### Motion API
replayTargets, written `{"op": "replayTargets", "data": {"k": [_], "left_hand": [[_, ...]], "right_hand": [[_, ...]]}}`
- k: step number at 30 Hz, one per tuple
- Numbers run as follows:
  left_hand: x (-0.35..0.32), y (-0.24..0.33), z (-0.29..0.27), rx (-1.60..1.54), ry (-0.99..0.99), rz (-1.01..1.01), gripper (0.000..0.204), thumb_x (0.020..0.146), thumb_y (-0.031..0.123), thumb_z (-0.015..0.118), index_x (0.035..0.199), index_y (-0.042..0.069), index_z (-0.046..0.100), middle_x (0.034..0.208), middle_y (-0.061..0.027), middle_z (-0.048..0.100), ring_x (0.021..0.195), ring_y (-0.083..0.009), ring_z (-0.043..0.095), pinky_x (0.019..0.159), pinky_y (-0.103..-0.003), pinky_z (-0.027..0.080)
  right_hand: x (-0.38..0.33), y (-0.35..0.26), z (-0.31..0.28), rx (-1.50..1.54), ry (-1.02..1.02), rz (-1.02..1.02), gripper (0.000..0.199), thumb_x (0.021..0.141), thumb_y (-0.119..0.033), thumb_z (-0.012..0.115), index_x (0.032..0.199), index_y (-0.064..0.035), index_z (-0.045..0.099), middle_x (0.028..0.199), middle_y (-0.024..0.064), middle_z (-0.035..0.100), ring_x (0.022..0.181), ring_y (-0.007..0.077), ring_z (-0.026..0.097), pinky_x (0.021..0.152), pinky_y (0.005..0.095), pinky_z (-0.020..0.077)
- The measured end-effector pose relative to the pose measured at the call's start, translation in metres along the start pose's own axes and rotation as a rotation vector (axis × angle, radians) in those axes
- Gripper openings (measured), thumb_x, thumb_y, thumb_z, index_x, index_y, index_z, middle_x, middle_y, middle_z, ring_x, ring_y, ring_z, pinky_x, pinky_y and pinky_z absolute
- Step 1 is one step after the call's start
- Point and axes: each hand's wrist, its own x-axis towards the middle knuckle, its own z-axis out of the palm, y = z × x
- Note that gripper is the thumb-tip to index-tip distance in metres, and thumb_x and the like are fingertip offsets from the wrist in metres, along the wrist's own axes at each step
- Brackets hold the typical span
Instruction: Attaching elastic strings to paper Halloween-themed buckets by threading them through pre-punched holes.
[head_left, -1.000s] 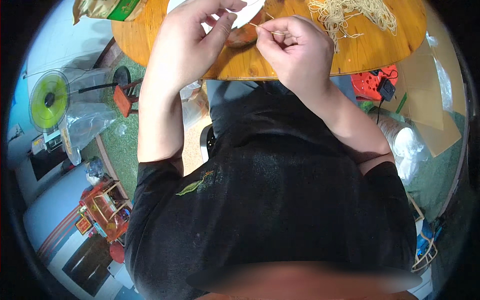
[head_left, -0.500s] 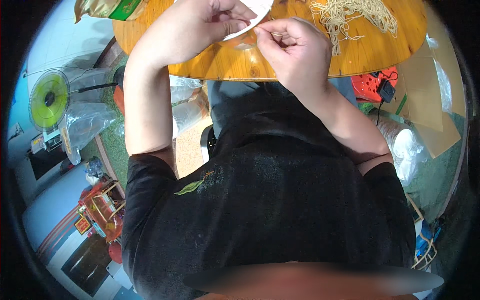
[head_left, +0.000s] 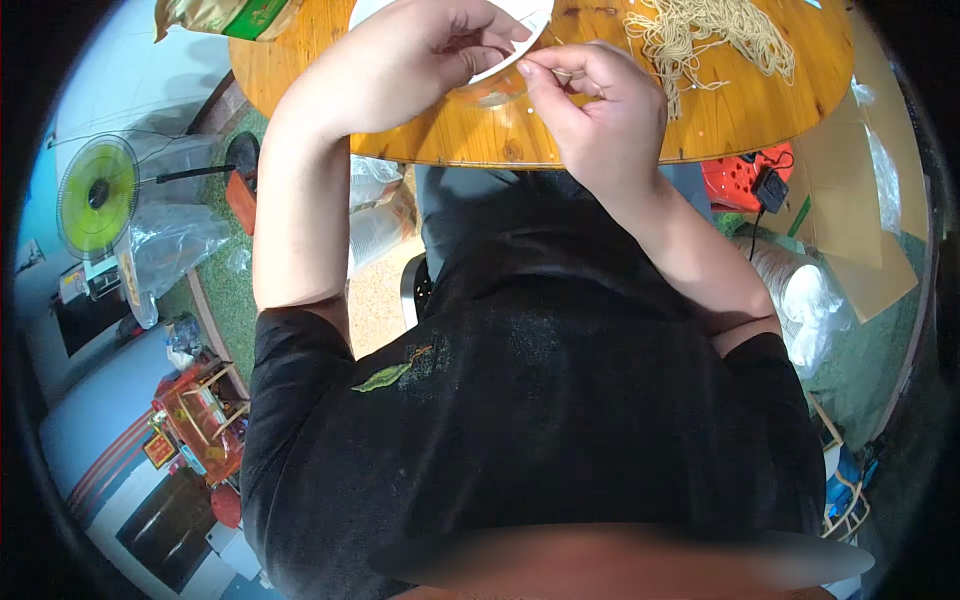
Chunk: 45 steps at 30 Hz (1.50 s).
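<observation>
At the far side, a shallow white bowl or plate [head_left: 369, 10] rests on the wooden table, and its near rim shows between my hands. Over that rim my left hand [head_left: 465, 42] bends inward with its fingers closed; what they hold, if anything, is hidden. Just right of the rim my right hand [head_left: 608, 95] pinches thumb against forefinger, and a short bit of beige cord shows inside its curled fingers. A loose heap of the same beige cord [head_left: 735, 40] lies on the table beyond my right hand.
The round wooden table [head_left: 780, 115] has its near edge in front of me. A gold and green bag [head_left: 235, 15] sits at its left. On the floor are a green fan [head_left: 98, 193], a red plastic stool or basket [head_left: 735, 180], cardboard [head_left: 850, 190] and clear plastic wrapping [head_left: 180, 240].
Both hands have shifted slightly right and down in the picture, along with the table edge. The right hand keeps its pinch close to the white rim.
</observation>
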Motion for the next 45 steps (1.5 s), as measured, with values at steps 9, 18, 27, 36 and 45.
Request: {"op": "replayTargets", "data": {"k": [9,18,27,36,45], "left_hand": [[0.007,0.007,0.001,0.080,-0.019,-0.061,0.007,0.091,0.000,0.070,0.097,-0.002,0.072,0.085,-0.0122,0.073,0.078,-0.0201,0.068,0.074,-0.034,0.053],[0.001,0.000,0.016,0.030,0.173,0.014,0.007,0.088,-0.004,0.068,0.094,-0.004,0.068,0.084,-0.0157,0.069,0.077,-0.0253,0.066,0.072,-0.035,0.052],[-0.004,0.009,0.023,0.082,0.300,0.172,0.009,0.090,-0.003,0.065,0.099,-0.005,0.064,0.094,-0.0188,0.062,0.085,-0.0319,0.062,0.078,-0.038,0.051],[-0.002,-0.005,0.039,0.017,0.441,0.475,0.010,0.094,-0.001,0.061,0.104,-0.004,0.061,0.098,-0.0197,0.061,0.089,-0.0350,0.061,0.081,-0.039,0.050],[-0.009,-0.016,0.037,-0.271,0.238,0.324,0.003,0.100,0.002,0.059,0.100,-0.001,0.058,0.084,-0.0100,0.061,0.077,-0.0173,0.055,0.071,-0.031,0.048]], "right_hand": [[-0.001,0.004,-0.001,-0.066,0.021,-0.044,0.010,0.082,-0.006,0.082,0.086,-0.0043,0.073,0.074,0.0056,0.069,0.064,0.0160,0.067,0.060,0.0303,0.0521],[0.008,-0.002,-0.009,0.551,0.245,0.348,0.016,0.094,0.006,0.071,0.108,0.0018,0.066,0.098,0.0093,0.071,0.099,0.0176,0.072,0.090,0.0263,0.0571],[0.046,-0.020,-0.037,0.669,-0.128,0.594,0.006,0.104,-0.007,0.056,0.109,-0.0053,0.060,0.092,0.0063,0.068,0.081,0.0190,0.066,0.077,0.0302,0.0553],[0.121,-0.084,-0.042,-0.252,-0.818,0.034,0.013,0.091,0.007,0.048,0.098,-0.0018,0.054,0.085,0.0074,0.062,0.075,0.0157,0.060,0.068,0.0282,0.0499],[0.114,-0.040,-0.042,0.656,-0.956,0.097,0.008,0.097,0.004,0.052,0.102,-0.0024,0.053,0.087,0.0062,0.063,0.072,0.0120,0.064,0.062,0.0244,0.0537]]}}
